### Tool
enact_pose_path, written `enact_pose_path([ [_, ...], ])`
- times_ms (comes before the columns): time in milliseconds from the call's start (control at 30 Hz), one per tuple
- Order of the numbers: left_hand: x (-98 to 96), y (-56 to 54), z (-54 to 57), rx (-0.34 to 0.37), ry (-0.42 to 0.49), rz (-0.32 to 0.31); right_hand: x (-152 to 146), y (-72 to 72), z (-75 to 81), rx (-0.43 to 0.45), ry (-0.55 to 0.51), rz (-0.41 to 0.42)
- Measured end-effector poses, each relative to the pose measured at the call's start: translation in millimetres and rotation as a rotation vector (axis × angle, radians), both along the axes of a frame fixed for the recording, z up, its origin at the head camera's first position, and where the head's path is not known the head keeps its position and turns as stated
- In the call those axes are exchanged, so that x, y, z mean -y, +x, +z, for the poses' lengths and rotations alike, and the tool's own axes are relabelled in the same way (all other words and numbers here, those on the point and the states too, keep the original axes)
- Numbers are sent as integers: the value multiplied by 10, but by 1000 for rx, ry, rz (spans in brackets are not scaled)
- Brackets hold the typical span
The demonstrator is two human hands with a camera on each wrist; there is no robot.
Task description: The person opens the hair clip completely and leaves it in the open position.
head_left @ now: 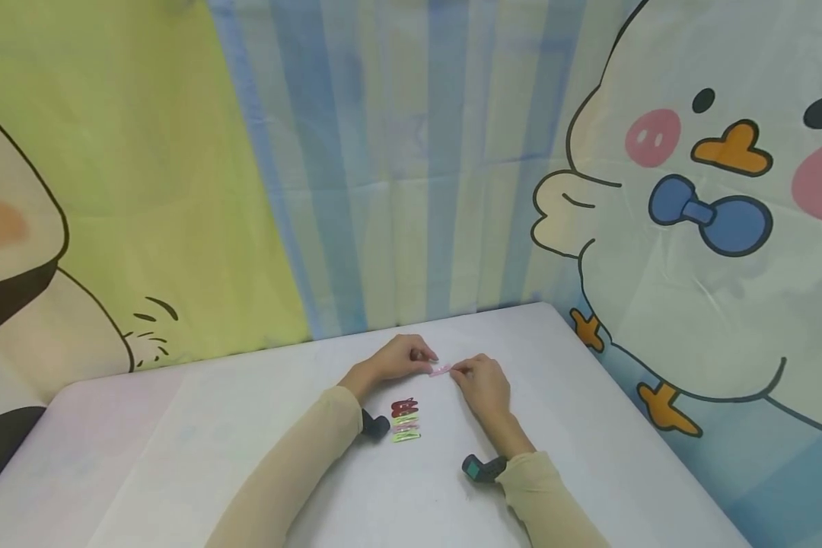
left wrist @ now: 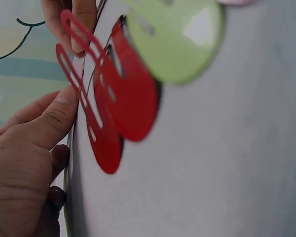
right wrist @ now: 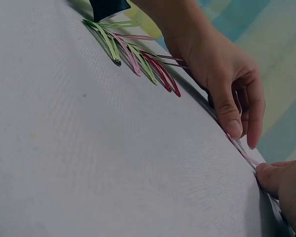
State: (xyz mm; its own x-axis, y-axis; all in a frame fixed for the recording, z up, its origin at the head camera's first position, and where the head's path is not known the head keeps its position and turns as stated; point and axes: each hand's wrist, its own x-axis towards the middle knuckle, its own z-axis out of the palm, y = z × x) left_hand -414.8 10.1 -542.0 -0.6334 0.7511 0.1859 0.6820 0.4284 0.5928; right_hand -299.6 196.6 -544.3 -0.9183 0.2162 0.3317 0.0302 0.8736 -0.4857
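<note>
Between my two hands is a pink snap hair clip [head_left: 441, 371], with its two legs spread apart in the right wrist view. My left hand [head_left: 403, 356] has thumb and fingers at its left end. At the opposite end, my right hand [head_left: 485, 387] pinches the clip between thumb and finger. Nearer me, a column of other hair clips lies on the table. Two red clips [head_left: 405, 412] are at its far end, followed by a green clip [head_left: 405, 420], a pink clip [head_left: 406, 428] and another green clip [head_left: 406, 437].
A white-covered table [head_left: 301, 472] carries everything. Printed curtains [head_left: 411, 167] hang along its back and right edges. Dark wrist devices [head_left: 482, 468] sit on both wrists, the left one right beside the clip column.
</note>
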Motion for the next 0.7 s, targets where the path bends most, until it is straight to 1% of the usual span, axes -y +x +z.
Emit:
enact_pose_path([
  [233,-58,42,40,-26,-36,-14,19,14,9,18,11,35],
  [500,-90,109,96,-71,-58,-25,30,19,-1,5,46,72],
  [567,-91,110,93,-73,-61,-20,36,29,5,1,50,81],
  [700,-90,110,85,-42,-75,-3,53,53,7,2,57,95],
])
